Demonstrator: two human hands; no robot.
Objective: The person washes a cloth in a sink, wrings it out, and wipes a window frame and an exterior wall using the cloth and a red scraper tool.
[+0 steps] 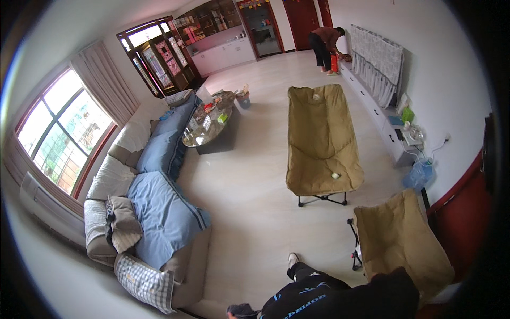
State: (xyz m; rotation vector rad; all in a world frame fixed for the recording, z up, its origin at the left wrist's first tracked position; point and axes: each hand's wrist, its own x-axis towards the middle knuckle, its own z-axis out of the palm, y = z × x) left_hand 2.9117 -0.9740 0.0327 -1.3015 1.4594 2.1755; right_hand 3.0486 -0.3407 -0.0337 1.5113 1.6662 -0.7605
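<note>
At the bottom edge, a sliver of skin (230,316) beside a dark grey cuff may be my left hand, mostly cut off. My right hand is out of view. My black top with blue print (306,297) and one foot in a light shoe (293,259) show below. Ahead of me stands a khaki padded folding lounger (320,127) on black legs. A small whitish object (336,175) lies on its lower part. A second khaki padded folding chair (392,235) stands at my right, partly covered by my dark clothing.
A sofa with blue covers (163,215) runs along the left. Farther ahead are an oval coffee table (195,127) and a waste bin (243,100). A low white cabinet (368,95) lines the right wall. Near its far end a person (327,44) bends beside a red bag (334,63).
</note>
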